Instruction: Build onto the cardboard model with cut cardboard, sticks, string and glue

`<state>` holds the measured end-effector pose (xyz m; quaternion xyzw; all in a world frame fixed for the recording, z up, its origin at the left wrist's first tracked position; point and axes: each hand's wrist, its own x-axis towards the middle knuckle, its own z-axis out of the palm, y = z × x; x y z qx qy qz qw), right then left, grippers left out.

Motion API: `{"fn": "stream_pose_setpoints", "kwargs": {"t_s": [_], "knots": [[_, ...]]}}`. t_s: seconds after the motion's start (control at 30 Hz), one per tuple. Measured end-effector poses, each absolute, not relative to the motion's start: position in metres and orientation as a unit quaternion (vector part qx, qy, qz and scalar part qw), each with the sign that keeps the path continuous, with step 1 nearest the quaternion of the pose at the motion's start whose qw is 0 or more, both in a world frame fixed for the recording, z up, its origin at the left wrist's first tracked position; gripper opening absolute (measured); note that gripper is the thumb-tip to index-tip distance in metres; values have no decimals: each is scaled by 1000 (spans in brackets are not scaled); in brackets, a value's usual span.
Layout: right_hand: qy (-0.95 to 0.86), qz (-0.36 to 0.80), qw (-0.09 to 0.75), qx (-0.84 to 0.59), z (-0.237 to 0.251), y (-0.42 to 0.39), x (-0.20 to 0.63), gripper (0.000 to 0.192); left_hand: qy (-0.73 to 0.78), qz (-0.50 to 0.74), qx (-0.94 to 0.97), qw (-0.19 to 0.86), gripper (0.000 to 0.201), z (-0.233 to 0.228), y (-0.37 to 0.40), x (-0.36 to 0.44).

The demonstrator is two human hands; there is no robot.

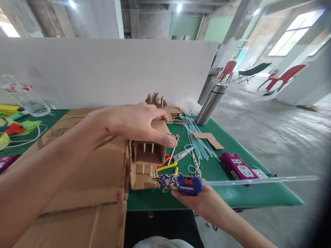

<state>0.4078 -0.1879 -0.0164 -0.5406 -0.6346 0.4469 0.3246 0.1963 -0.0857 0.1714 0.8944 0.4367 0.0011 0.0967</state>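
Left hand [137, 124] grips the cardboard model [146, 155] from above. Right hand [199, 199] clasps the glue gun [181, 183], nozzle touching the model.

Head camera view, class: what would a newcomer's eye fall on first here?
First, the left hand reaching across the middle to grip the top of a small cardboard model on the green table. Just below it, the right hand holds a blue glue gun, nozzle at the model's lower edge, a long clear glue stick jutting right. Behind stands a steel flask.
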Motion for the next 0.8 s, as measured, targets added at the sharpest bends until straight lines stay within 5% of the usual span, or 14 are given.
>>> {"fn": "stream_pose_setpoints", "kwargs": {"t_s": [0.47, 0.8], "knots": [[-724, 323, 262, -551, -27, -171, 391, 15, 428, 36, 899, 81, 76, 163, -96, 195], [-890, 29, -9, -455, -17, -166, 389, 35, 423, 52, 899, 97, 76, 161, -97, 194]]}}
